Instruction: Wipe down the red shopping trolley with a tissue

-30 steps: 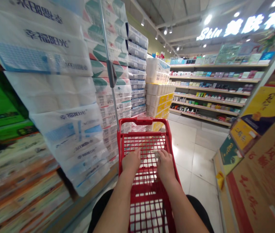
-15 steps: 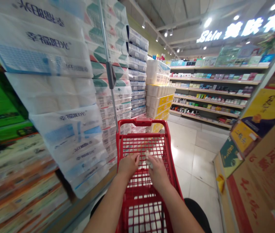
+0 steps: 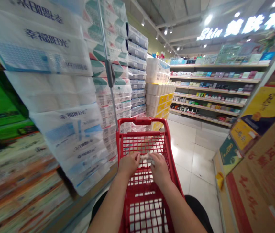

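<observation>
A small crumpled whitish piece (image 3: pixel 147 157), perhaps tissue or thin plastic, stretches between my two hands above a red shopping basket cart (image 3: pixel 141 191). My left hand (image 3: pixel 129 163) is closed, its thumb and finger pinching the left end of the piece. On the other side, my right hand (image 3: pixel 160 166) has its fingers curled round the bulk of it. What exactly the piece is, I cannot make out. The red handle (image 3: pixel 142 121) of the cart stands beyond my hands, and neither hand touches it.
Tall stacks of wrapped paper rolls (image 3: pixel 64 94) rise close on the left beside a metal pole (image 3: pixel 109 74). Cardboard boxes (image 3: pixel 268 161) line the right side. Tiled floor (image 3: pixel 200 161) runs between, towards shelves of small products (image 3: pixel 212 79).
My left hand has come to pinch the end of the whitish piece, which now spans both hands. Before, the left hand was apart from it.
</observation>
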Motion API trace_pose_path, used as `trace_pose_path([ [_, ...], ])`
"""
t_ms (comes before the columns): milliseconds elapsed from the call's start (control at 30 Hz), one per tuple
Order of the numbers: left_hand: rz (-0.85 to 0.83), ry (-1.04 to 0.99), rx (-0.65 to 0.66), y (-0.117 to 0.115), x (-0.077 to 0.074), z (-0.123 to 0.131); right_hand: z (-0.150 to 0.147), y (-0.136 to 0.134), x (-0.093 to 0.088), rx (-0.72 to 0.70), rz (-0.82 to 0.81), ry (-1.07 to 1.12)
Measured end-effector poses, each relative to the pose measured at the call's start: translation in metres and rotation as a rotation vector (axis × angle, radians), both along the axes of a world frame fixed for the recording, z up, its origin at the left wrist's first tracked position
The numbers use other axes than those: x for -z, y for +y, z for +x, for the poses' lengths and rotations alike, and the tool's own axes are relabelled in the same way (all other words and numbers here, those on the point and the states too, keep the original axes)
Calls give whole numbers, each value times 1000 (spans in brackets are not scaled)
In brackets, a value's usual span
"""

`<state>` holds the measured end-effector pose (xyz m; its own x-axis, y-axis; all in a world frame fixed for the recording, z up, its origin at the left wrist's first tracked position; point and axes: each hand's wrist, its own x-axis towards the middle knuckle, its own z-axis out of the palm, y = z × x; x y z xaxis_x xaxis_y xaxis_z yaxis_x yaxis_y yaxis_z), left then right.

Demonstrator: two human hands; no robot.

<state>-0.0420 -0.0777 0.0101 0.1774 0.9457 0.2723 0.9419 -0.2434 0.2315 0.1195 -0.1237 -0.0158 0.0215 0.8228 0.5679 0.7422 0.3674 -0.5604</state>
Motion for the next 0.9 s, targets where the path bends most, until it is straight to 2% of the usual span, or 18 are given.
trace_pose_path([
  [67,2,-12,4,0,0,0,-1,-1,-2,121,-5,-8],
  [100,1,-14,5,0,0,0,-2,-2,-3,122,-18,-25],
  [200,-1,-4,4,-1,0,-1,-7,-6,-5,-43,-62,-96],
  [267,2,3,2,-1,1,-2,-6,-7,-7,-64,-74,-103],
  [400,16,3,-6,-1,3,-2,2,-7,-10,210,-73,-71],
  [433,16,2,-7,-1,3,-2,3,-7,-9,234,-77,-74],
  [467,12,1,-6,-1,3,-2,2,-8,-8,214,-85,-76],
  [600,-10,-5,-6,-2,2,-2,-5,-8,-2,-69,-118,-93],
  [667,-13,-9,-11,-2,1,-1,-2,-6,-1,-29,-87,-71],
  [767,-13,-17,-15,-3,0,-1,8,0,-1,186,-6,-10],
  [800,-14,-18,-17,-4,0,-1,10,1,-1,198,1,0],
  [833,-17,-16,-18,-4,0,-1,10,2,1,163,-7,3],
  [900,-18,-14,-15,-4,-1,-2,8,2,4,7,-46,-2],
])
